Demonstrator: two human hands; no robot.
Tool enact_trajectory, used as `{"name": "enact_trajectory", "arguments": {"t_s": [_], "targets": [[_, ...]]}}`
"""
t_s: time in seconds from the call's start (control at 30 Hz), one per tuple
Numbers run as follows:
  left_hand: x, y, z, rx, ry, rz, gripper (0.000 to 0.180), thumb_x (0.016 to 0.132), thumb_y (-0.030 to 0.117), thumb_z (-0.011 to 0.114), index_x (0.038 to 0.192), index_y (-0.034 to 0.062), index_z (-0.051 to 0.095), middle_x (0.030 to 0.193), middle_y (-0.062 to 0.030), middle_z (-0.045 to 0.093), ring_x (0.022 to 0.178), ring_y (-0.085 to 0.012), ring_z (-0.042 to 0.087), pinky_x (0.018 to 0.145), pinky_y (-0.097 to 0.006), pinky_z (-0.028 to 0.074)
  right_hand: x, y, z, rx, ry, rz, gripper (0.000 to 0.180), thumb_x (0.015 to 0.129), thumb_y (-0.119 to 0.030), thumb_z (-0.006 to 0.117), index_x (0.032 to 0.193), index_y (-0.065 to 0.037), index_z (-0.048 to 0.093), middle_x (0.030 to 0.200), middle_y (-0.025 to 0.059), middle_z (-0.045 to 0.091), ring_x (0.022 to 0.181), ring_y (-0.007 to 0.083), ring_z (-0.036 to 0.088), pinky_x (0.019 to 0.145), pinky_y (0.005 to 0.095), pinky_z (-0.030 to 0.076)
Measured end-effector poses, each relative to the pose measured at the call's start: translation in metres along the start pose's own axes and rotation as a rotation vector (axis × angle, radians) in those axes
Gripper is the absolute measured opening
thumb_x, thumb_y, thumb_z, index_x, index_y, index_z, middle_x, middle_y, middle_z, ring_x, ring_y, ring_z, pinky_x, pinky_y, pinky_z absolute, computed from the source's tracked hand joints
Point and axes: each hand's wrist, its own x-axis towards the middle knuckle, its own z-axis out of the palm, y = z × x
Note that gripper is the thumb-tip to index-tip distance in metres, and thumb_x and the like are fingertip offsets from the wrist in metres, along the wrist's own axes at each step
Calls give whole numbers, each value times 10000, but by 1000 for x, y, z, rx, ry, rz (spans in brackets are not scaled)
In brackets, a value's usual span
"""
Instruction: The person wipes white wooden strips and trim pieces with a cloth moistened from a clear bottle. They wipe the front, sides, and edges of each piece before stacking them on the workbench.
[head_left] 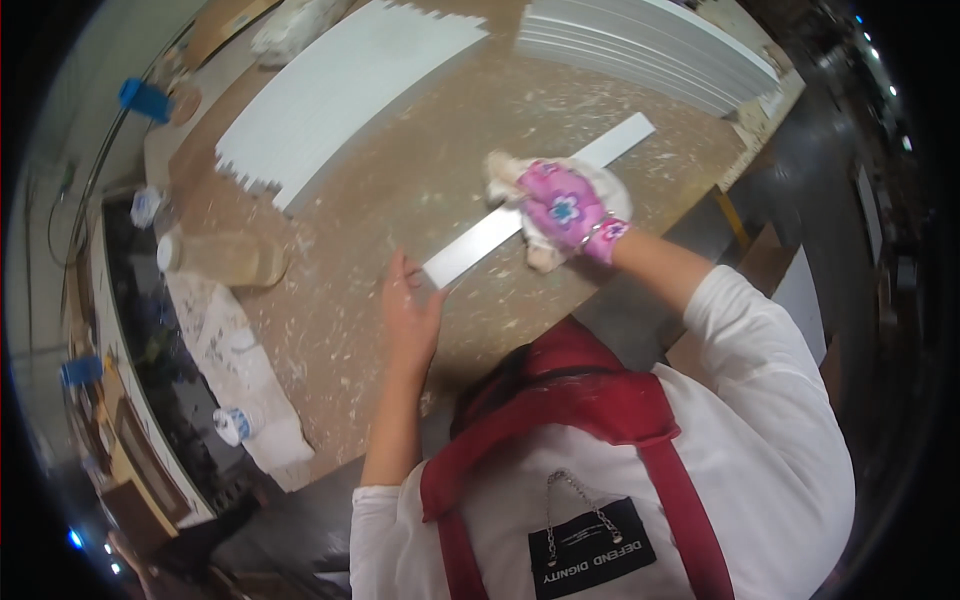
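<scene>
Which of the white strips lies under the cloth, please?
The lone white strip, its near end at the left hand, the cloth across it under the gloved right hand; the other strips lie in two uncovered groups.

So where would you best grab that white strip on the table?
Probably pinch the white strip by both long edges at its bare far end, coming from the far right. It's flat and narrow; the left hand is at its near end, and the gloved right hand covers its middle with a white cloth.
</scene>
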Motion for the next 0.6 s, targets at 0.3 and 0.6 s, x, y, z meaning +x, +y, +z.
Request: {"name": "enact_trajectory", "arguments": {"t_s": [0.3, 0.6], "targets": [[4, 11, -14, 150, -126, -55, 893, 706, 60, 757, 1450, -2, 267, 1186, -187, 570, 1125, -296, 538, 971, -377, 415, 8, -33, 90, 183, 62, -465, 312, 882, -295, 605, 1121, -97, 621, 959, 108, 671, 917, 284, 652, 906, 351, 501], [50, -69, -185, 39, 552, -131, 875, 815, 188, 712, 1480, 48, 160, 1449, -159, 344, 1300, -273, 365, 1040, -393, 345, -62, 23, -41, 2093, 70, 460, 479, 975, -287, 432, 1352, 8, 422, 1257, 143, 555, 1153, 236, 550, 979, 394, 476]]}}
